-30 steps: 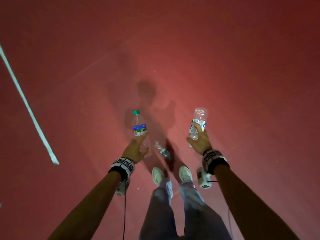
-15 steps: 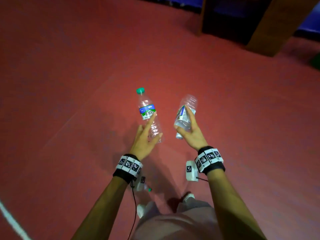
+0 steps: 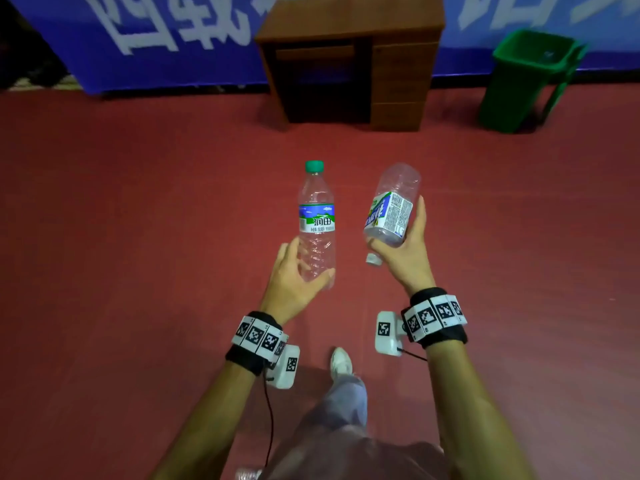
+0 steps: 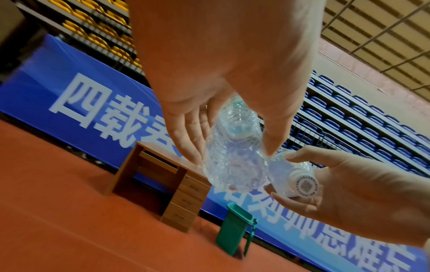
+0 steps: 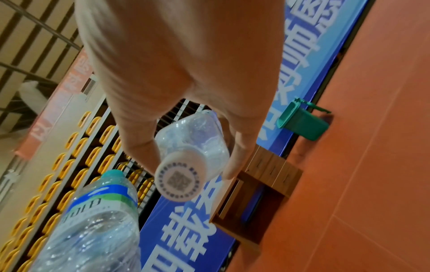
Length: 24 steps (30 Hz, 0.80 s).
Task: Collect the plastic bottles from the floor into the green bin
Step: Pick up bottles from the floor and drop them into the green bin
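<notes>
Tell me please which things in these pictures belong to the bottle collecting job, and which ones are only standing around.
Part of the job:
- green-capped bottle, held in the left hand
- white-capped bottle, held cap-down in the right hand
- green bin, open, by the banner

Only standing around:
- wooden desk
- blue banner
- stadium seats

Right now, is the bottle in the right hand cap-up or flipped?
Flipped. The right hand grips the clear bottle with its white cap toward the wrist and its base tilted up and away.
</notes>
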{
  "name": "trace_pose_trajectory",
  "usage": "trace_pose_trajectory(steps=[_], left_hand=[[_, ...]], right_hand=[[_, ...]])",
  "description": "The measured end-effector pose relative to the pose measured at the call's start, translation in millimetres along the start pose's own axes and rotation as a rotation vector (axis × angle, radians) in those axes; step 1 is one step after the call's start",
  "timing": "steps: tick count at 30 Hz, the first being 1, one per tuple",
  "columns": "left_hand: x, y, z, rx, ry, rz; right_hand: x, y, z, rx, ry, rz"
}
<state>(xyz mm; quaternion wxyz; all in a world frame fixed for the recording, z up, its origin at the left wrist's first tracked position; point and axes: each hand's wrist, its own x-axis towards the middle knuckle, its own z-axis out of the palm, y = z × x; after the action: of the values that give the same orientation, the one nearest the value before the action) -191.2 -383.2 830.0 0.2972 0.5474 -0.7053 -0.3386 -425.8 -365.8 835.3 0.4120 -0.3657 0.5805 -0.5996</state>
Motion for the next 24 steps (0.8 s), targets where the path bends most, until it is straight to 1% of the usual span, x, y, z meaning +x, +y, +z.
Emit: trace_pose_trajectory(steps=[3, 6, 9, 12, 16, 21, 24], left_hand=[[68, 15, 32, -0.017, -0.057, 0.049], [146, 30, 68, -0.069, -0.12, 0.095], [229, 50, 97, -0.13, -0.223, 0.092], [309, 73, 125, -0.113, -0.307, 0.126], [403, 108, 166, -0.067, -0.402, 0.194], [509, 150, 230, -0.058, -0.443, 0.261], [575, 176, 278, -0.055, -0.477, 0.288]], right_hand=[[52, 5, -34, -0.013, 0.09, 0.063], [118, 6, -65, -0.065, 0.193, 0.051], [187, -8, -90, -0.095, 0.258, 0.062], [248, -26, -114, -0.063, 0.324, 0.061], [315, -37, -142, -0.075, 0.372, 0.059], [403, -38, -194, -0.177, 0.428, 0.081], [471, -36, -233, -0.213, 0.449, 0.072]])
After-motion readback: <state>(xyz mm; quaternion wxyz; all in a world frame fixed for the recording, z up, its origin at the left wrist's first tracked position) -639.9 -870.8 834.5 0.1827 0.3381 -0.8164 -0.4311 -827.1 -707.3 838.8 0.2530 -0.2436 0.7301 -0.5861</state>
